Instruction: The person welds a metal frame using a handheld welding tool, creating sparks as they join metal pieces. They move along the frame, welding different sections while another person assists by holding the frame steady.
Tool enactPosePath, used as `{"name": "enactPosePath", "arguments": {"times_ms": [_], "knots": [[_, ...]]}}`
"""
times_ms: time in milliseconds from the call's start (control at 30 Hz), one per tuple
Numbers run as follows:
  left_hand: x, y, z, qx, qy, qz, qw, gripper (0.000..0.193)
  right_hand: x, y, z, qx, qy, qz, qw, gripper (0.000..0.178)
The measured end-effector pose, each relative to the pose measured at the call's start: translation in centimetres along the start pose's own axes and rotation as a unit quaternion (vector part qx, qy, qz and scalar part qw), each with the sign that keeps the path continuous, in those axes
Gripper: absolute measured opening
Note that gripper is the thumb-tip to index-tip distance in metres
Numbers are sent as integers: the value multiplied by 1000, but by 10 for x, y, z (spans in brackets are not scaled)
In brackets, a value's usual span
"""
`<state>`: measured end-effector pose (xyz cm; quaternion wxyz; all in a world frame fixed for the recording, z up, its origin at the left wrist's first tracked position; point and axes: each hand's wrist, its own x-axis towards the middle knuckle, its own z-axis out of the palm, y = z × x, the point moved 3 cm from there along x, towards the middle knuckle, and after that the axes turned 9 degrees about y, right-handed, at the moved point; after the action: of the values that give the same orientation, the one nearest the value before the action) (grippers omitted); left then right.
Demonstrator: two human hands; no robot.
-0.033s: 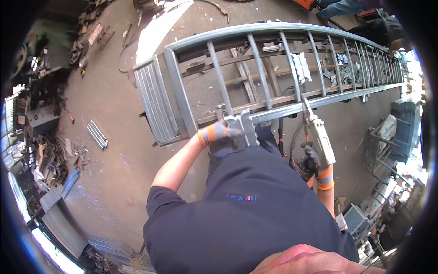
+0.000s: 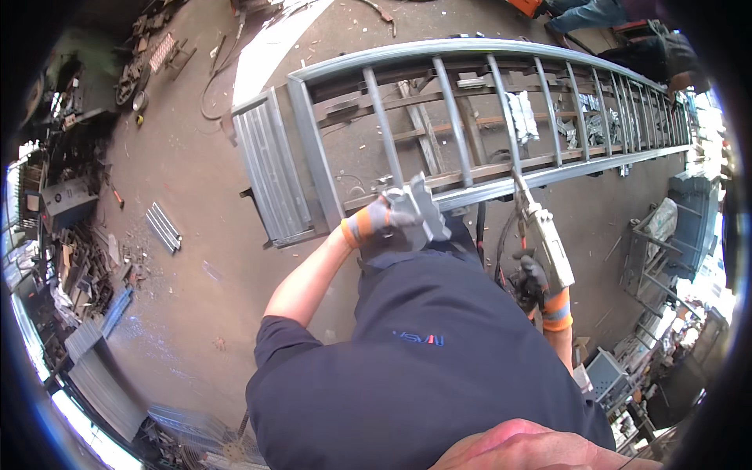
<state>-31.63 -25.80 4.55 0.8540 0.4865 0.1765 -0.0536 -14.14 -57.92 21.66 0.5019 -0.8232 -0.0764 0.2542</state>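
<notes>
My left hand (image 2: 384,218), in a grey and orange glove, is closed on several flat grey metal brackets (image 2: 424,205) with notched edges. They are held in front of my waist, beside the near rail of a long metal ladder-like frame (image 2: 501,188). My right hand (image 2: 531,280), in a dark-palmed glove with an orange and grey cuff, grips a pale, long-bodied welding gun (image 2: 551,249). Its narrow tip reaches up to the near rail, around a rung's foot. The right fingers are partly hidden by the tool's body and cables.
A ribbed metal panel (image 2: 270,168) adjoins the frame's left end. More shiny brackets (image 2: 522,116) lie among the rungs. Several metal strips (image 2: 163,227) rest on the floor at left. A blue-grey rack (image 2: 689,223) stands at right. Another person's legs (image 2: 591,14) show at upper right.
The brackets in my left hand have tilted and shifted slightly right. The welding gun keeps nearly the same place at the rail, and the whole view has shifted slightly.
</notes>
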Motion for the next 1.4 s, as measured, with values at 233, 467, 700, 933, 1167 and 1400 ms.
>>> {"name": "enactPosePath", "arguments": {"times_ms": [233, 467, 700, 933, 1167, 1400], "knots": [[67, -47, -79, -400, 292, 22, 868, 34, -1, -90, 68, 81, -118, 126, 982, 31], [101, -71, -108, -538, 416, 84, 728, 14, 32, -55, 191, -167, -173, -115, 964, 40], [114, -75, -115, -484, 411, 145, 759, 27, 56, -11, 215, -155, -148, -224, 951, 40], [132, -76, -120, -488, 329, 192, 785, 30, 45, -8, 234, -180, -145, -258, 938, 55], [131, -105, -135, -568, 297, 57, 765, 29, 27, -9, 270, -183, -136, -136, 964, 74], [112, -89, -132, -334, 372, -3, 866, 40, 22, -33, 294, -180, -118, -176, 960, 73]]}}
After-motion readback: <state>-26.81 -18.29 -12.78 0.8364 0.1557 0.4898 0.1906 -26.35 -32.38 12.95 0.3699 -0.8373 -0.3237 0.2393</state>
